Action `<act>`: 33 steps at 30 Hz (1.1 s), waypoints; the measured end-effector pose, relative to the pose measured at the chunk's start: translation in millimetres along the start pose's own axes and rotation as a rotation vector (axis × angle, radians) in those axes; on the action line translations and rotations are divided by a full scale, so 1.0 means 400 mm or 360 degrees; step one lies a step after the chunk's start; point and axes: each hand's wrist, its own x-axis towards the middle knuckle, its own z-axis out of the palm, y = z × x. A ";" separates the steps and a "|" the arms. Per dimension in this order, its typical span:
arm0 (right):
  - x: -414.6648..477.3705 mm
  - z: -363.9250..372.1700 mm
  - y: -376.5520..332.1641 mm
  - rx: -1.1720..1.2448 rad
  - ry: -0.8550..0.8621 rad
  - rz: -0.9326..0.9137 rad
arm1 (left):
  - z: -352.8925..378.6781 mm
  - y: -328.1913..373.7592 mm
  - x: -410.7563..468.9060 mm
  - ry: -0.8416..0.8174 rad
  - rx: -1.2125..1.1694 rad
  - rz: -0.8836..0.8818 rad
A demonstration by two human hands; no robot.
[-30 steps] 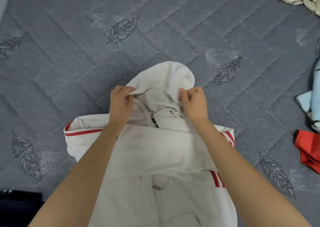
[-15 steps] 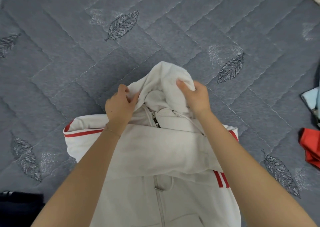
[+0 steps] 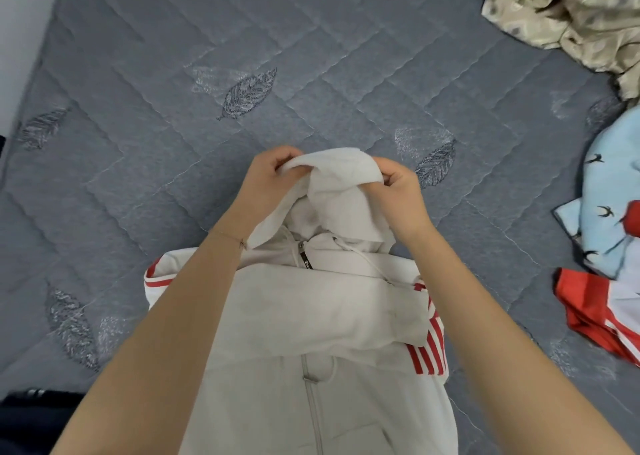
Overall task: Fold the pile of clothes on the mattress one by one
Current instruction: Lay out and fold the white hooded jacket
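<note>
A white zip hoodie (image 3: 311, 316) with red stripes on its sleeves lies front-up on the grey quilted mattress (image 3: 207, 73), its sleeves folded across the chest. Its hood (image 3: 341, 177) is lifted off the mattress and bunched. My left hand (image 3: 268, 177) pinches the hood's left edge. My right hand (image 3: 398, 194) grips the hood's right edge. Both hands hold the hood's top rim up between them, above the collar and the zip pull.
A crumpled beige patterned garment (image 3: 571, 14) lies at the far right corner. A light blue cloth with bird prints (image 3: 609, 194) and a red and white garment (image 3: 599, 312) lie at the right edge. A dark item (image 3: 31, 409) sits at the lower left.
Both hands have slid from the base of the hood up to its top rim and lifted it, so the hood is now raised and bunched between them. The camera view has shifted.
</note>
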 end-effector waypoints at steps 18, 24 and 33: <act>-0.444 0.013 0.154 -0.0791 -0.0458 0.0041 | 0.047 -0.153 -0.611 0.0051 0.0630 0.0046; -0.547 0.041 0.207 -0.1095 -0.0612 -0.0022 | 0.078 -0.223 -0.688 -0.0322 0.1101 0.0146; -0.584 0.069 0.294 -0.1811 -0.0525 0.0077 | 0.148 -0.241 -0.651 -0.0268 0.1524 -0.0182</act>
